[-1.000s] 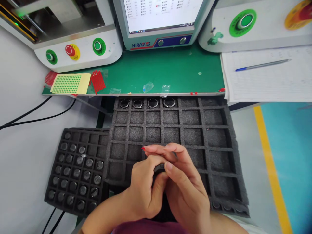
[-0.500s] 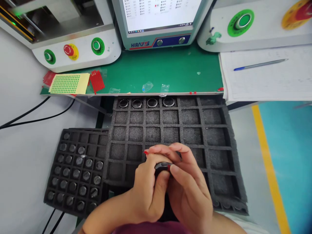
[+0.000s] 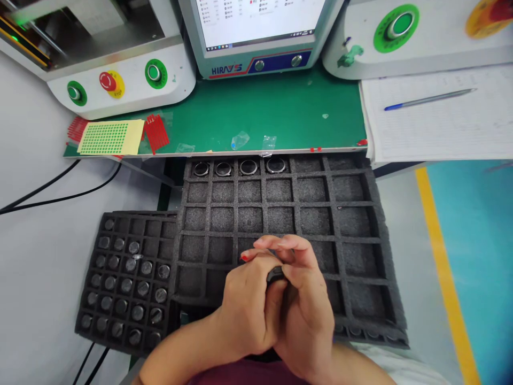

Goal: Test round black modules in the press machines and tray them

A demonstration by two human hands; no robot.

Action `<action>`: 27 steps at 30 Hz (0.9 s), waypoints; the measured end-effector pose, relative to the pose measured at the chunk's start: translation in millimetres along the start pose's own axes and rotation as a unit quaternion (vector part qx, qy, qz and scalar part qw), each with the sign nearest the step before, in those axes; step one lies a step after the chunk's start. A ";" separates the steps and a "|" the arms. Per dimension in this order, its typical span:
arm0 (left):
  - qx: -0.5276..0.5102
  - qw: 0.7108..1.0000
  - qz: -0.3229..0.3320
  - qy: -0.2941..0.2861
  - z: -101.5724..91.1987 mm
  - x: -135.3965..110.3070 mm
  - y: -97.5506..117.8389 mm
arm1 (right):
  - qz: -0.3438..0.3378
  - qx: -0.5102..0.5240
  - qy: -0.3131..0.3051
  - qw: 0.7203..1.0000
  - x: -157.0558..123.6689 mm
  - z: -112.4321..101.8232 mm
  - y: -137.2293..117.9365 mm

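Note:
Between my two hands is a small black watch case (image 3: 275, 275), seen edge-on, with most of it hidden by my fingers. My left hand (image 3: 249, 302) is closed around it, thumb below and fingers curled over the top. From the other side my right hand (image 3: 310, 299) presses its thumb to the right end of the case, its fingers reaching behind. A bit of red (image 3: 244, 258) shows at a fingertip. Both hands are above the near part of a large black foam tray (image 3: 262, 233), whose back row holds several round watch cases (image 3: 249, 167).
At left, a smaller foam tray (image 3: 128, 222) carries several round parts. Behind is a green bench (image 3: 280, 112) with a green-dot sticker sheet (image 3: 106, 137), red strips (image 3: 156, 133) and tape scraps. A monitor (image 3: 260, 32), button panels (image 3: 120, 88), papers (image 3: 436, 128) and a pen (image 3: 430, 99) are beyond.
My hands have drawn closer together, the left shifting slightly right with the watch case. The red strip visible on the case's right end before is now covered by my right thumb.

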State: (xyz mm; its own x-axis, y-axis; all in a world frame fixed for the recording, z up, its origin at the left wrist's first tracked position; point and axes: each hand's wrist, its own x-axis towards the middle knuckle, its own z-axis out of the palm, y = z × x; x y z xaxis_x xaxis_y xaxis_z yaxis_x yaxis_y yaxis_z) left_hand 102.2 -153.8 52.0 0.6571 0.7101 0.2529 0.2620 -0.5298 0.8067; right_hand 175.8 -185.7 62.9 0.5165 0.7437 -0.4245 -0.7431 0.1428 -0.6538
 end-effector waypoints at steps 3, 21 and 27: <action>-0.027 1.000 0.002 0.004 2.1 -0.6 -3.7 | 0.016 -0.007 0.017 1.000 2.0 0.2 0.4; -0.700 0.644 -0.307 0.031 -10.7 0.6 0.4 | -0.223 -0.281 0.018 0.933 75.1 -52.5 67.5; -0.629 0.707 -0.320 0.050 -16.4 7.6 -1.0 | -0.262 -0.314 0.006 0.912 83.4 -67.9 87.1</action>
State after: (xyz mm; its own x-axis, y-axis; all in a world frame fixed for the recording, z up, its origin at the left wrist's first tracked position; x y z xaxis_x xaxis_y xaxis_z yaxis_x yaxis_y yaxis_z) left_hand 95.4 -140.3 61.8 0.6187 0.6804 -0.3928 -0.3942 0.7014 0.5938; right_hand 183.0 -155.5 -72.0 0.7385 0.6727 0.0449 -0.0036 0.0706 -0.9975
